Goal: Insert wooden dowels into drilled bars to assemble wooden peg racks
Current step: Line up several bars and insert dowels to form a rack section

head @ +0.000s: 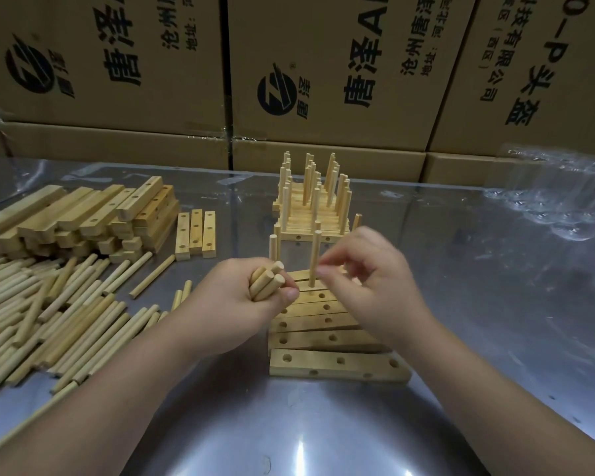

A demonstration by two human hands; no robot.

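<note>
Only containers are the cardboard boxes (323, 63) at the back, all shut, so no idea what's inside. Left hand (237, 307) is clenched round a bundle of dowels (267, 281). Right hand (368, 283) is blurry, fingers curled right beside an upright dowel (315, 255) standing in the row of drilled bars (327, 338). Can't tell if it's actually pinching it.

Warehouse workshop: stacked printed cartons (327, 67)

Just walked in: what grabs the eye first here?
The left hand grips a bundle of pale round wooden dowels at centre, the right hand beside one upright dowel in the fanned drilled wooden bars. Finished pale wooden peg racks bristle behind; loose dowels pile left.
</note>
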